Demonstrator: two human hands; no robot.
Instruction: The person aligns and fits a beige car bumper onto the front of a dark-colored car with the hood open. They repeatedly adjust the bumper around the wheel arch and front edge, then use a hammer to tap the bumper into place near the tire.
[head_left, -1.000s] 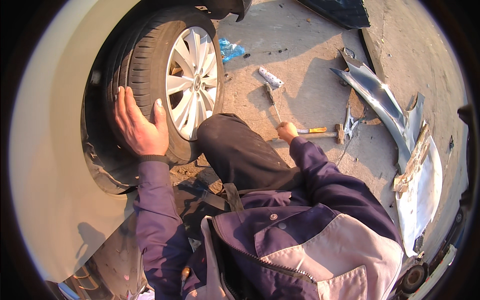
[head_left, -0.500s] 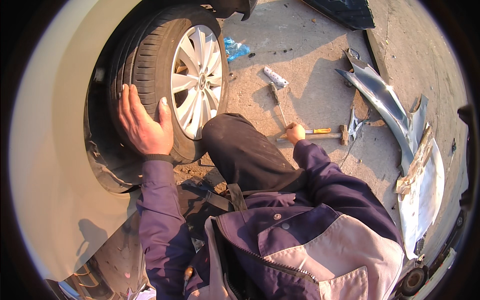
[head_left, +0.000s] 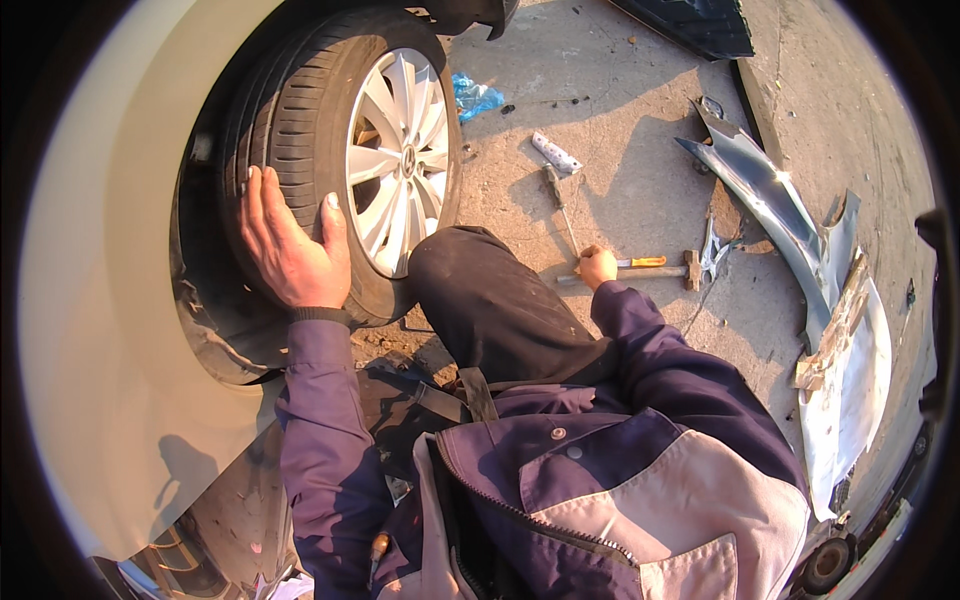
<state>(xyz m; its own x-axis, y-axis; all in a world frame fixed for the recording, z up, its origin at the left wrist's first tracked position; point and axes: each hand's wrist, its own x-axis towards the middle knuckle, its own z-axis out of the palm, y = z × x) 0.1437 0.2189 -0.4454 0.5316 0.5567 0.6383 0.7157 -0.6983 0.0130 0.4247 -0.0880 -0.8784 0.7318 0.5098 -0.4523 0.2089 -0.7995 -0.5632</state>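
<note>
Right hand (head_left: 599,265) has edged slightly toward the hammer (head_left: 668,271). Leftmost, the left hand (head_left: 295,255) lies flat on the tyre (head_left: 300,130), thumb wide; the wheel (head_left: 408,160) sits mounted in its arch, no tool on it. Screwdriver (head_left: 555,187), then right hand, fingers curled by the hammer; whether gripping, I cannot tell. Beyond, bent panel (head_left: 775,195) and white panel (head_left: 858,390) lie loose on sunlit outdoor concrete (head_left: 520,60).

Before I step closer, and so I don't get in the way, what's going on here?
A person is down beside a car wheel, the left hand spread against the tire. The right hand is low, beside a hammer, an orange-handled tool and a screwdriver; whether it grips any of them is hard to tell. A grey panel lies off to the right.
</note>
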